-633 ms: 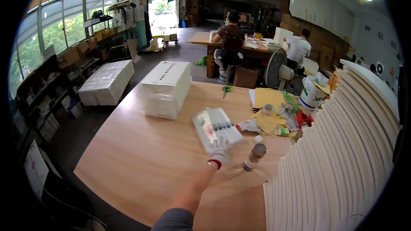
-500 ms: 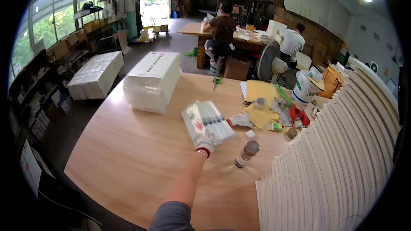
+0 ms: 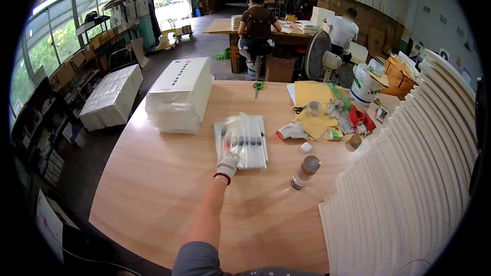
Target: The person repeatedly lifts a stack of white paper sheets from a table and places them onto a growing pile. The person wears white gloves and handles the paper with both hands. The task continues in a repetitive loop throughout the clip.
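My left hand, in a pale glove with a dark red bracelet at the wrist, reaches out over the wooden table. Its fingers are closed on the near left edge of a clear plastic bag. The bag's upper layer is rumpled and partly raised. Beneath it lies a flat stack of clear plastic bags with dark print showing through. My right hand is out of view.
A tall wrapped stack of white boxes stands at the table's far left. A bottle, scissors, gloves and tape lie rightward. Leaning white boards line the right side. Two people sit beyond a fan.
The bag's top layer has become rumpled and lifted under my left hand, and the stack lies turned straighter. The whole view has shifted. The person in brown has turned and lowered an arm.
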A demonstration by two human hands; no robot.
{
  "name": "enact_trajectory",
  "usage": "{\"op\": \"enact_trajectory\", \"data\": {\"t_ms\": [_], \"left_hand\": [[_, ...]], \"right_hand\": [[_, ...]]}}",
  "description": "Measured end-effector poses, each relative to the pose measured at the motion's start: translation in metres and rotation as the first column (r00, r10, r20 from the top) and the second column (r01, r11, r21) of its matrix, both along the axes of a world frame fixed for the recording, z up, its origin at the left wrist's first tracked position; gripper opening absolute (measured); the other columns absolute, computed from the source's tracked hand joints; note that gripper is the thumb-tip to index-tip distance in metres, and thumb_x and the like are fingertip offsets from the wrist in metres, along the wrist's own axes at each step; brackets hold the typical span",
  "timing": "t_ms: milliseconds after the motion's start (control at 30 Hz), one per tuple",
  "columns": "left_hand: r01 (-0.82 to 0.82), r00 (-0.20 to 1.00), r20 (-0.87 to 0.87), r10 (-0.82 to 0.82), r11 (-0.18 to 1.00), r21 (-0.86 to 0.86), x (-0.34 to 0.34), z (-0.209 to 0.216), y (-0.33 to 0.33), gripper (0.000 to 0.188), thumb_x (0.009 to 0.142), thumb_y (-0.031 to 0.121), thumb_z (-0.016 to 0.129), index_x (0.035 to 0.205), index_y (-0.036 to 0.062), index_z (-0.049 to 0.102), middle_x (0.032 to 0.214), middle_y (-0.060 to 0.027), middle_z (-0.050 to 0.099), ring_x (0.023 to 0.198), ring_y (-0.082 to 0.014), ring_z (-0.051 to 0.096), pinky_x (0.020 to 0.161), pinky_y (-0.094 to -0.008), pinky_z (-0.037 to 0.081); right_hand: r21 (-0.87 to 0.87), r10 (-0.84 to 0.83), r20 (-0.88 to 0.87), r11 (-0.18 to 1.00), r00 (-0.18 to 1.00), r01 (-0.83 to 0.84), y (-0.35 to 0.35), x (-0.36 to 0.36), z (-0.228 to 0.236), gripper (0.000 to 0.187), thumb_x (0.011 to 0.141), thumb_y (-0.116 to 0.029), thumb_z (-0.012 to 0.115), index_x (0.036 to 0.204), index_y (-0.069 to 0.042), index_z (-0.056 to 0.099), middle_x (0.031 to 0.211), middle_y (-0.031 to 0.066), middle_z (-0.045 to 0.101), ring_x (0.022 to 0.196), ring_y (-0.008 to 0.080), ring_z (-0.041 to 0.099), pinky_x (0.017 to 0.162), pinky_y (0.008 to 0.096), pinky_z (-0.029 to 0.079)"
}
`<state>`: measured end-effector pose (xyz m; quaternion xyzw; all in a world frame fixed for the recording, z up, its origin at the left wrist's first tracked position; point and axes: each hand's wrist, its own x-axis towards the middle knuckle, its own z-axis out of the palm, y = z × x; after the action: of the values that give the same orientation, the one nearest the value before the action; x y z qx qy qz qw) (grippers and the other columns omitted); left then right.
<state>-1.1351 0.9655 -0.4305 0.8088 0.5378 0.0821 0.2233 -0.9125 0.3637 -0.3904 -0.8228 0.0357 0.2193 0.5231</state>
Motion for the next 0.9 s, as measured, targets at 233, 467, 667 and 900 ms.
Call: {"op": "enact_trajectory", "data": {"t_ms": [233, 467, 667, 900], "left_hand": [[0.074, 0.994, -0.084, -0.074, 0.997, -0.009, -0.061, 0.016, -0.032, 0.07, 0.087, 0.038, 0.06, 0.148, 0.0172, 0.033, 0.153, -0.0194, 0.03, 0.138, -0.0442, 0.03, 0.112, -0.0496, 0.03], [-0.093, 0.941, 0.318, 0.116, 0.992, -0.089, -0.131, 0.0, -0.076, 0.073, 0.081, 0.025, 0.067, 0.143, 0.0029, 0.036, 0.149, -0.0239, 0.034, 0.135, -0.0409, 0.036, 0.111, -0.0413, 0.034], [-0.173, 0.714, 0.566, 0.412, 0.887, -0.429, -0.2, -0.026, -0.137, 0.052, 0.088, 0.016, 0.059, 0.136, 0.0004, 0.044, 0.133, -0.0191, 0.054, 0.122, -0.0329, 0.053, 0.1, -0.0373, 0.044], [0.498, -0.12, 0.24, 0.963, 0.267, -0.825, -0.195, -0.025, -0.217, 0.04, 0.094, 0.007, 0.056, 0.133, 0.0038, 0.046, 0.122, -0.012, 0.059, 0.112, -0.0224, 0.058, 0.091, -0.0371, 0.05]], "right_hand": [[-0.385, 0.904, -0.073, 0.364, 0.421, -0.848, -0.005, -0.111, -0.031, 0.03, 0.099, -0.031, 0.048, 0.106, -0.007, 0.064, 0.09, 0.0093, 0.066, 0.084, 0.023, 0.064, 0.076, 0.0378, 0.051], [-0.112, 0.605, 0.6, 0.711, 0.523, -0.694, 0.348, -0.109, -0.04, 0.038, 0.093, -0.034, 0.061, 0.12, -0.007, 0.057, 0.101, 0.0194, 0.067, 0.091, 0.0371, 0.066, 0.078, 0.0444, 0.052], [0.277, 0.561, -0.204, 0.819, 0.802, -0.503, 0.496, -0.089, -0.046, 0.032, 0.081, -0.024, 0.067, 0.102, -0.002, 0.059, 0.081, 0.0089, 0.063, 0.061, 0.019, 0.061, 0.048, 0.0319, 0.052], [0.456, 0.588, -0.34, 0.786, 0.734, -0.418, 0.381, -0.163, -0.045, 0.026, 0.089, -0.016, 0.059, 0.114, -0.009, 0.055, 0.087, 0.0047, 0.065, 0.065, 0.0153, 0.063, 0.042, 0.0302, 0.049]]}}
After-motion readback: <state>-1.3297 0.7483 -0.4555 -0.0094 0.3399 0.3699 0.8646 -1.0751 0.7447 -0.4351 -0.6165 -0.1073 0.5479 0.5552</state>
